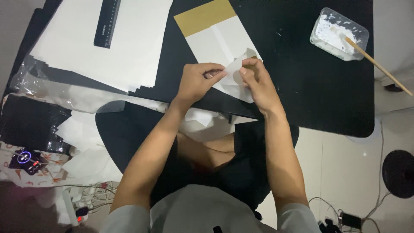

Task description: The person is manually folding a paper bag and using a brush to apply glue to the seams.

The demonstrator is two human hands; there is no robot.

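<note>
Pinching a small white paper piece [235, 69] between them, the left hand [196, 83] and right hand [258, 85] are holding it just above the white-and-tan sheet [213, 32] on the black table [319, 86], with a black ruler [107, 22] lying at ten o'clock and a glue tub [338, 33] at two o'clock.

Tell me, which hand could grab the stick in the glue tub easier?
Probably the right hand. The tub with its stick sits on the table's right side, nearer that hand. The left hand is farther off and pinches the paper, which the right hand also touches.
</note>
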